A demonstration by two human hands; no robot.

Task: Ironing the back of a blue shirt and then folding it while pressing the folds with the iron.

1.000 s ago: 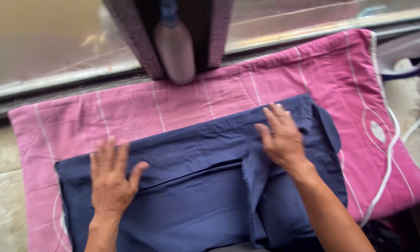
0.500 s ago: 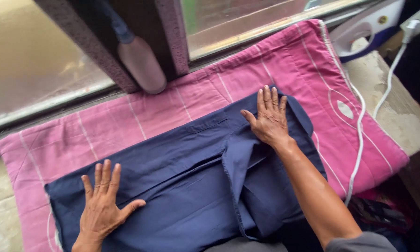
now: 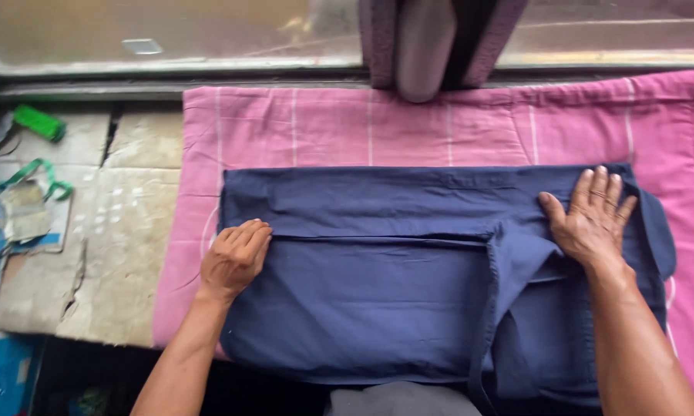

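Pink striped cloth (image 3: 439,127) under navy garment (image 3: 378,308); left hand (image 3: 233,258) now curled at fold, right hand (image 3: 593,219) flat, fingers spread.

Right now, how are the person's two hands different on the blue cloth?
The left hand has curled fingers tucked at a fold near the navy garment's left edge; the right hand lies flat with fingers spread. The left sits lower, the right higher, near the right end. Both press on the same garment, which lies on a pink striped cloth.
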